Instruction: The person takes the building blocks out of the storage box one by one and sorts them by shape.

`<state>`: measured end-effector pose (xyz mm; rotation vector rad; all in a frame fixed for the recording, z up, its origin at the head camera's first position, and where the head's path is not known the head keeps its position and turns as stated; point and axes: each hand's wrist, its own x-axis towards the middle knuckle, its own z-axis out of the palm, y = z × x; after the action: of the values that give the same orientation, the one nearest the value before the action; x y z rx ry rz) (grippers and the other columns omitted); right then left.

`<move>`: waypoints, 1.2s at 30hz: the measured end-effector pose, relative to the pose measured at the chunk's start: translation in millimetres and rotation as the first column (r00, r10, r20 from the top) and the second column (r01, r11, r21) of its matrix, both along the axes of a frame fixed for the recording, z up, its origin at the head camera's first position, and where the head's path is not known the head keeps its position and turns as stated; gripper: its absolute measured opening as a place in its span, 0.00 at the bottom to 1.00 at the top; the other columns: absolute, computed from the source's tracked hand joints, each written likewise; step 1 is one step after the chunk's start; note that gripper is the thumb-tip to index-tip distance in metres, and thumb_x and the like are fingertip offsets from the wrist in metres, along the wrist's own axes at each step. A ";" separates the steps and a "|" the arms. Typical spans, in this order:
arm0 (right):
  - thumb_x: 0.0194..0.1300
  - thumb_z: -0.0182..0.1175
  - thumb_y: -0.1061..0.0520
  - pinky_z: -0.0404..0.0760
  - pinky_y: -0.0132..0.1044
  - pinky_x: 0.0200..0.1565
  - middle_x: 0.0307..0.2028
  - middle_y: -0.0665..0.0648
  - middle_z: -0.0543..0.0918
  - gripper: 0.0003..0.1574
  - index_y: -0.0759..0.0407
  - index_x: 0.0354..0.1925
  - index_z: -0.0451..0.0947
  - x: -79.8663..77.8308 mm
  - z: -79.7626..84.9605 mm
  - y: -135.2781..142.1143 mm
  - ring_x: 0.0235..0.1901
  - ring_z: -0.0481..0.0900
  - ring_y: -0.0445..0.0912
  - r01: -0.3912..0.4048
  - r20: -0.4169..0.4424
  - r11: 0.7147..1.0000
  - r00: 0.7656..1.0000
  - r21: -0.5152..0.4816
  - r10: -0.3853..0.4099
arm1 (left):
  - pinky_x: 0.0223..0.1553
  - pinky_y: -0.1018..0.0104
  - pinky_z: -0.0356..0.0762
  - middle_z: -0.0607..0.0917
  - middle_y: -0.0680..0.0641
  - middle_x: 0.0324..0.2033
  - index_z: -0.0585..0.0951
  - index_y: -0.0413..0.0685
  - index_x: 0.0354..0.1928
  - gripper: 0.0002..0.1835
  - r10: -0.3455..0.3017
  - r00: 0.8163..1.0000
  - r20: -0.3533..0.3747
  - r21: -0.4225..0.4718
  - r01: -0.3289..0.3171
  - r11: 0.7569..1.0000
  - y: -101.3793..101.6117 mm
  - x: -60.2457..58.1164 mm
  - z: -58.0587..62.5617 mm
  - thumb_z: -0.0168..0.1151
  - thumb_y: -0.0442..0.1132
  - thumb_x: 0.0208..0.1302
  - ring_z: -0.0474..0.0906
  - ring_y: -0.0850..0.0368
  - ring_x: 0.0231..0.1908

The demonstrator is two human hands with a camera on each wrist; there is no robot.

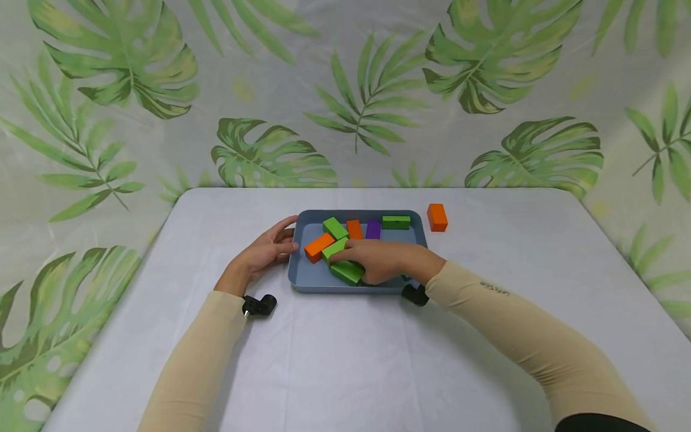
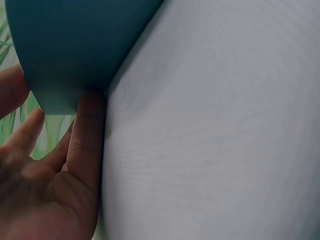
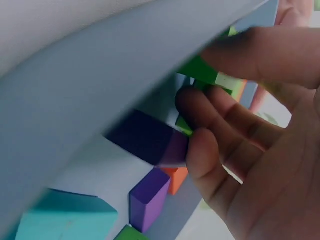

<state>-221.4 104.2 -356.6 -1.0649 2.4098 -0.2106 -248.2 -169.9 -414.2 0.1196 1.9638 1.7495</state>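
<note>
A blue-grey tray (image 1: 302,282) on the table holds several coloured blocks. My left hand (image 1: 268,251) is at its left end, fingers straight against the outer wall in the left wrist view. Over the near middle of the tray, my right hand (image 1: 375,261) pinches a green block (image 1: 333,247), thumb along its near side. Another green block (image 1: 347,274) lies just below that thumb, and an orange block (image 1: 318,247) sits to the left. In the right wrist view, the smaller fingers curl close beside a dark purple block (image 3: 145,137).
Farther back in the tray are green (image 1: 336,228), orange (image 1: 354,229), purple (image 1: 373,229) and green (image 1: 396,222) blocks. A turquoise block (image 3: 67,220) shows in the right wrist view. One orange block (image 1: 437,217) stands on the white-covered table (image 1: 345,354), right of the tray.
</note>
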 end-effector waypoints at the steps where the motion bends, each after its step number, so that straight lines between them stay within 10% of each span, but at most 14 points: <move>1: 0.61 0.55 0.71 0.78 0.41 0.57 0.59 0.56 0.73 0.45 0.42 0.72 0.66 -0.2 -0.9 -0.6 0.50 0.71 0.48 0.002 -0.008 1.000 1.000 0.000 -0.002 | 0.74 0.44 0.57 0.52 0.43 0.79 0.49 0.65 0.79 0.42 0.000 1.000 0.000 0.000 0.000 1.000 0.1 0.0 0.2 0.54 0.31 0.72 0.56 0.44 0.76; 36: 0.62 0.67 0.57 0.71 0.44 0.68 0.69 0.54 0.72 0.40 0.54 0.71 0.66 -0.6 -5.1 -1.1 0.61 0.72 0.47 0.069 -0.008 0.998 0.998 0.010 -0.069 | 0.75 0.44 0.54 0.51 0.42 0.79 0.48 0.64 0.80 0.41 -0.006 1.000 -0.011 -0.014 0.006 1.000 0.3 -0.4 -1.0 0.54 0.32 0.72 0.55 0.43 0.76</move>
<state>-222.0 103.1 -361.7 -0.9810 2.4543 -0.2176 -248.6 -169.7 -415.2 0.1310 1.9809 1.7348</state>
